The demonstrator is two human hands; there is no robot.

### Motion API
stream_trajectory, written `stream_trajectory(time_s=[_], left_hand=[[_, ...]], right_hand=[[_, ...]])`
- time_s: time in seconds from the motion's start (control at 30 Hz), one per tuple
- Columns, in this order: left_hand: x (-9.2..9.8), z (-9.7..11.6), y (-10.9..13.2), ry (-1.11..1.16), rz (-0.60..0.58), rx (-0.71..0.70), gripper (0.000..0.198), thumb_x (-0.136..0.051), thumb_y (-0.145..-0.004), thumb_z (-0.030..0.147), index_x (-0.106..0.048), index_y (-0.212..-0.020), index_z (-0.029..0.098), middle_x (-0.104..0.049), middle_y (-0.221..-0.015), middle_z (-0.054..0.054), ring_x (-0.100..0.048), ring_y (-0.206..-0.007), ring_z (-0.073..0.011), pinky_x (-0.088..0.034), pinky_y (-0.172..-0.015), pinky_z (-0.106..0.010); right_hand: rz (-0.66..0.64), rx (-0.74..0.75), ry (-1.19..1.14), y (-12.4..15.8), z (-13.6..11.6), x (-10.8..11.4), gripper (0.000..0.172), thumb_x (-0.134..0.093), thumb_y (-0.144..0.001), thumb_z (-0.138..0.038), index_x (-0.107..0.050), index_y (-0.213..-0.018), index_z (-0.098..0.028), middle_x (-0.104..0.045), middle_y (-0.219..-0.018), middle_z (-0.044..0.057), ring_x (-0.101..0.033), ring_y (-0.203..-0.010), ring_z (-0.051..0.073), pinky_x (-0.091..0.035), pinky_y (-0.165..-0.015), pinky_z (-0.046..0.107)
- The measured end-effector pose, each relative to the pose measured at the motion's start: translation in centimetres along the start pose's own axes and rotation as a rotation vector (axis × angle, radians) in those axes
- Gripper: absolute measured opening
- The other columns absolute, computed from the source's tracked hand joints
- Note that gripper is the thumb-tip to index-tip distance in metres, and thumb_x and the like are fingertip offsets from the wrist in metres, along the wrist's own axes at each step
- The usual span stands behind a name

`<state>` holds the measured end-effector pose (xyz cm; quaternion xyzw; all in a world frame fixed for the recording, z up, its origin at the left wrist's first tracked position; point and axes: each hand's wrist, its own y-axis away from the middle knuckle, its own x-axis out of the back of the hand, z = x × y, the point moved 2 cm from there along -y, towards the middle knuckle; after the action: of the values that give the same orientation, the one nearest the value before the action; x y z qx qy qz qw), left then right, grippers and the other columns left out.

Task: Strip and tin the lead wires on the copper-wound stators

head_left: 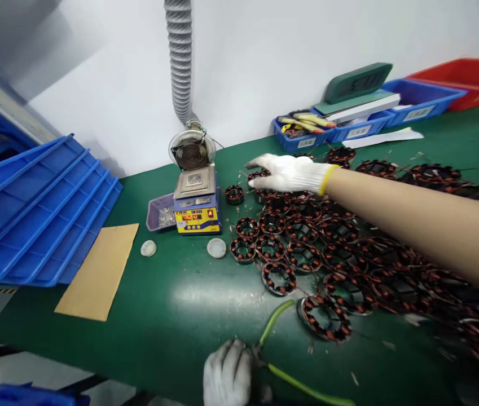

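Note:
My right hand [285,173], in a white glove with a yellow cuff, reaches over the far left of a spread of copper-wound motor stators [302,256]. Its thumb and forefinger are apart, on either side of one stator [256,176]; whether they touch it is unclear. At the bottom, my gloved left hand [227,373] is curled over the head of green-handled pliers [275,321]. The plier handles spread apart toward the right, while the jaws are hidden under the hand. One stator [324,318] lies just beyond the handles.
A yellow-blue solder pot [198,217] stands below a grey exhaust hose [180,62], beside a purple tray [158,220]. Two small round lids [216,248] and brown card [99,270] lie nearby. Blue bins [300,140] line the wall; stacked blue trays [40,208] lean left.

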<state>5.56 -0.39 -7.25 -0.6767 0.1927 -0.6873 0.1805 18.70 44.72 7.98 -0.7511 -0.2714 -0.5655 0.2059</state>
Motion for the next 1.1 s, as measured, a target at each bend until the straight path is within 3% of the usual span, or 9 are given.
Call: stream_trajectory(time_s=[0.1,0.2,0.33,0.43,0.6,0.7,0.8,0.93,1.1], left_hand=[[-0.5,0.2,0.9,0.155,0.031,0.039,0.042,-0.077,-0.078,0.03,-0.084,-0.12,0.028,-0.09,-0.115,-0.011,-0.088,-0.102,-0.0337,-0.075,-0.085,-0.043],[-0.4,0.0,1.2,0.296,0.079,0.091,0.052,-0.074,-0.076,0.024,-0.078,-0.128,0.027,-0.088,-0.121,-0.013,-0.086,-0.109,-0.0341,-0.073,-0.095,-0.048],[0.0,-3.1,-1.2,0.484,-0.044,0.276,0.068,-0.077,-0.08,0.023,-0.066,-0.147,0.021,-0.08,-0.142,-0.018,-0.078,-0.13,-0.0371,-0.068,-0.111,-0.052],[0.0,-6.8,-6.9,0.486,-0.197,0.483,0.084,-0.085,-0.079,0.029,-0.057,-0.158,0.018,-0.073,-0.153,-0.02,-0.069,-0.146,-0.041,-0.058,-0.125,-0.056],[-1.2,-10.8,-16.3,0.366,-0.392,0.404,0.102,-0.09,-0.081,0.044,-0.047,-0.169,0.015,-0.061,-0.169,-0.022,-0.057,-0.159,-0.04,-0.046,-0.134,-0.05],[-1.6,-12.8,-16.6,0.206,-0.505,0.313,0.112,-0.086,-0.085,0.061,-0.041,-0.172,0.007,-0.049,-0.178,-0.027,-0.046,-0.167,-0.0416,-0.041,-0.137,-0.048],[-1.3,-14.3,-14.4,0.086,-0.604,0.196,0.112,-0.073,-0.091,0.073,-0.041,-0.171,0.001,-0.039,-0.183,-0.03,-0.034,-0.173,-0.0455,-0.029,-0.142,-0.058],[-1.4,-12.0,-12.6,0.142,-0.68,-0.004,0.121,-0.066,-0.09,0.085,-0.04,-0.173,0.001,-0.029,-0.187,-0.028,-0.026,-0.176,-0.0463,-0.021,-0.144,-0.061],[-2.4,-7.4,-12.6,0.287,-0.601,-0.214,0.116,-0.058,-0.095,0.085,-0.037,-0.174,0.002,-0.032,-0.186,-0.028,-0.031,-0.174,-0.044,-0.025,-0.144,-0.058]], right_hand=[[-0.047,0.238,-0.028,7.0,-3.7,-2.0,0.072,-0.069,-0.096,-0.066,-0.061,-0.162,-0.041,-0.073,-0.155,0.003,-0.075,-0.13,0.035,-0.061,-0.107,0.048],[0.062,0.431,0.129,12.3,-8.3,-5.1,0.065,-0.081,-0.087,-0.05,-0.073,-0.147,-0.028,-0.067,-0.161,0.013,-0.07,-0.136,0.039,-0.055,-0.115,0.051],[0.117,0.328,0.324,13.4,-12.5,-7.8,0.051,-0.089,-0.077,-0.041,-0.083,-0.121,-0.017,-0.072,-0.148,0.022,-0.069,-0.134,0.044,-0.048,-0.119,0.06],[0.122,0.248,0.334,13.8,-13.8,-7.6,0.05,-0.088,-0.078,-0.039,-0.083,-0.121,-0.015,-0.073,-0.146,0.024,-0.067,-0.135,0.046,-0.048,-0.118,0.063],[0.251,0.149,0.127,22.2,-15.8,-8.8,0.055,-0.066,-0.096,-0.051,-0.074,-0.144,-0.027,-0.066,-0.161,0.017,-0.068,-0.138,0.041,-0.059,-0.113,0.06],[0.295,0.167,-0.011,28.6,-17.6,-12.2,0.054,-0.063,-0.098,-0.047,-0.069,-0.15,-0.035,-0.068,-0.159,0.016,-0.07,-0.139,0.04,-0.063,-0.11,0.062],[0.396,0.058,-0.033,32.2,-18.0,-15.7,0.072,-0.061,-0.099,-0.042,-0.046,-0.17,-0.04,-0.074,-0.148,0.019,-0.074,-0.133,0.045,-0.065,-0.102,0.07],[0.478,-0.106,-0.018,33.0,-17.2,-18.4,0.092,-0.062,-0.099,-0.048,-0.023,-0.182,-0.039,-0.073,-0.143,0.024,-0.074,-0.128,0.051,-0.059,-0.109,0.076],[0.536,-0.155,0.064,32.2,-16.7,-19.7,0.098,-0.058,-0.101,-0.051,-0.008,-0.183,-0.04,-0.072,-0.137,0.028,-0.075,-0.122,0.052,-0.063,-0.104,0.071]])
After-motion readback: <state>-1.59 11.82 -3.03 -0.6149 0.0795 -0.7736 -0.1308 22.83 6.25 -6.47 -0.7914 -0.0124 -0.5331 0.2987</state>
